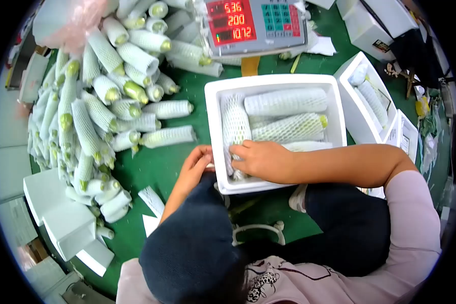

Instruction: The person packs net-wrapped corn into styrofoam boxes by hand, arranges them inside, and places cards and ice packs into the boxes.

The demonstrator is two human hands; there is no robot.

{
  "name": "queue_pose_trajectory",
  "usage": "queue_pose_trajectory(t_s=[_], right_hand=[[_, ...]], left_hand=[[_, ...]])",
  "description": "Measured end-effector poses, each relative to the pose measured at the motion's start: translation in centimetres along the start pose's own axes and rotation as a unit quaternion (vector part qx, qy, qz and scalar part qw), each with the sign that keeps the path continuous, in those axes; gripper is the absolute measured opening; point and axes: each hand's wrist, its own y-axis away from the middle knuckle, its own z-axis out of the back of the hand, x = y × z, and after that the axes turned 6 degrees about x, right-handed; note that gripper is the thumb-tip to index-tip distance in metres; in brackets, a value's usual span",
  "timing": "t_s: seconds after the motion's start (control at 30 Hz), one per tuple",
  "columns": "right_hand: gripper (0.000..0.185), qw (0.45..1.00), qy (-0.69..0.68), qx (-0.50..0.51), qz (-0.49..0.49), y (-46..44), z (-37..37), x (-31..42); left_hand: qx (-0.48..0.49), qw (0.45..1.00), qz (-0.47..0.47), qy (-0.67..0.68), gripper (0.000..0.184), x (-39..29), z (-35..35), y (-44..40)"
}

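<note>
A white foam box [277, 80] sits in front of me with several long, pale-green vegetables in white foam net sleeves inside. My right hand [261, 159] reaches into it, fingers curled round the net-wrapped vegetable [234, 119] standing lengthwise along the left wall. Crosswise beside it lie another sleeved vegetable [286, 102] and one with a green tip showing [294, 127]. Outside the box's left wall, my left hand [195, 164] is closed, thumb against fingers. A small white bit shows at its fingertips, too small to name.
A large pile of sleeved vegetables [93, 111] covers the green surface [175, 116] on the left. A scale [256, 25] with red digits stands beyond the box. More foam boxes stand at right [357, 109] and lower left [68, 223].
</note>
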Motion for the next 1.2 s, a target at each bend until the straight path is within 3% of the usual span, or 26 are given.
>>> queue_pose_trajectory(t_s=[0.03,0.07,0.13,0.33,0.5,0.63,0.77,0.87,0.97,1.0,1.03,1.1,1.2], right_hand=[[0.035,0.998,-0.061,0.0,0.005,0.5,0.5,-0.7],[0.052,0.993,-0.111,-0.013,0.026,1.4,0.8,-1.4],[0.06,0.987,-0.156,-0.027,0.001,4.6,2.2,-0.5],[0.043,0.988,-0.059,-0.097,-0.103,13.8,4.3,-1.3],[0.036,0.942,0.033,-0.251,-0.218,19.7,4.7,-0.3],[0.027,0.85,0.024,-0.385,-0.36,25.1,0.4,1.1],[0.026,0.777,-0.024,-0.437,-0.453,28.6,-6.0,2.5],[0.029,0.73,-0.058,-0.451,-0.511,29.5,-8.5,3.6],[0.031,0.75,-0.005,-0.439,-0.496,30.7,-9.3,3.2],[0.032,0.76,0.012,-0.419,-0.496,31.3,-9.9,2.9],[0.033,0.77,-0.005,-0.41,-0.489,31.8,-10.1,2.6],[0.033,0.756,-0.021,-0.424,-0.498,32.0,-11.1,2.1],[0.034,0.74,-0.051,-0.437,-0.509,31.8,-11.8,1.1]], left_hand=[[-0.015,0.999,0.012,0.035,0.025,0.1,0.3,0.2],[-0.026,0.997,-0.007,0.074,0.025,0.1,0.4,0.4],[-0.08,0.988,-0.033,0.125,0.023,0.3,0.6,0.7],[-0.277,0.931,-0.211,0.11,0.016,0.1,1.2,1.1],[-0.312,0.876,-0.359,-0.072,0.013,-2.9,-0.8,0.9],[-0.188,0.815,-0.47,-0.281,0.018,-8.0,-4.2,0.5],[0.062,0.679,-0.533,-0.501,0.044,-13.7,-10.3,-1.3],[0.267,0.603,-0.451,-0.601,0.056,-13.2,-14.7,-3.1],[0.355,0.536,-0.372,-0.67,0.059,-10.3,-16.4,-4.8],[0.382,0.527,-0.292,-0.701,0.058,-9.0,-16.6,-5.4],[0.384,0.528,-0.242,-0.718,0.05,-6.5,-16.1,-6.6],[0.407,0.483,-0.241,-0.737,0.047,-5.0,-16.7,-9.3],[0.385,0.464,-0.222,-0.767,0.046,-4.6,-17.7,-9.0]])
